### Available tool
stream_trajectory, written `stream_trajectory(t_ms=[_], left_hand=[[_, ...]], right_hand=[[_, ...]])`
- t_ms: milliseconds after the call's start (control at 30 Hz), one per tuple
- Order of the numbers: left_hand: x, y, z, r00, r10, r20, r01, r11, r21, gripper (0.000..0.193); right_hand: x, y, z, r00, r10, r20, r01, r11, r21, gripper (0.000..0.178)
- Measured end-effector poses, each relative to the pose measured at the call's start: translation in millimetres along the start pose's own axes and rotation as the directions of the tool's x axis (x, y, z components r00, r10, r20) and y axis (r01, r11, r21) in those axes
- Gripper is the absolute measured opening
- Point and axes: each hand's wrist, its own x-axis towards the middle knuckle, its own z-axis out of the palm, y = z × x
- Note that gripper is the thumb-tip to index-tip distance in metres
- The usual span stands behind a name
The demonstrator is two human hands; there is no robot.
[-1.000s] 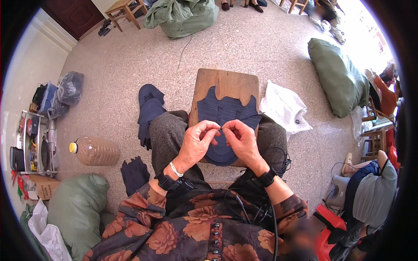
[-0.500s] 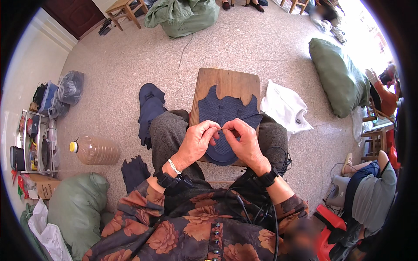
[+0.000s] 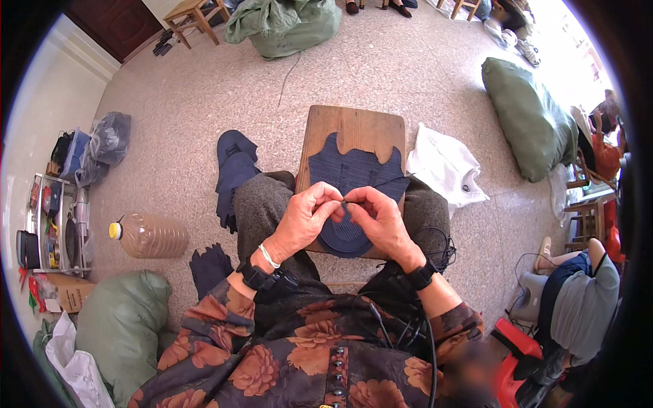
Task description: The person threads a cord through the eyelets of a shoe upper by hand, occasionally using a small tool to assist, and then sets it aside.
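A dark blue cut fabric piece (image 3: 340, 160), with notched upper edges and a rounded lower end, lies on a small wooden stool (image 3: 367, 121) between my knees. Above the cloth, my left hand (image 3: 309, 212) and my right hand (image 3: 381, 216) meet at the fingertips. Both are closed in a pinch, thumb against forefinger. Whatever sits between the fingertips is too small to make out. Part of the cloth is hidden under my hands.
More dark blue fabric pieces (image 3: 236, 173) lie left of my leg, near a large plastic bottle (image 3: 153, 236) with a yellow cap. A white bag (image 3: 445, 166) is right of the stool. Full green sacks (image 3: 530, 122) stand about, and another person (image 3: 578, 313) sits at the right.
Both hands have shifted very slightly, with the fingertips still together over the cloth. The fabric on the stool stays in place.
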Motion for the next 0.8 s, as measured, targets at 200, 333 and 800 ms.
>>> stream_trajectory(t_ms=[200, 333, 800], left_hand=[[1, -5, 0, 1.0, 0.01, -0.001, -0.01, 0.999, 0.048, 0.006], [1, -8, 1, 1.0, 0.027, 0.0, -0.027, 0.997, 0.068, 0.006], [4, -6, 1, 1.0, -0.025, -0.004, 0.025, 0.999, 0.029, 0.007]], right_hand=[[-3, 1, -3, 0.983, 0.179, 0.038, -0.182, 0.972, 0.147, 0.005], [-3, 6, -1, 0.995, 0.09, 0.04, -0.093, 0.993, 0.071, 0.005], [-6, 7, -4, 0.989, 0.142, 0.048, -0.146, 0.985, 0.089, 0.006]])
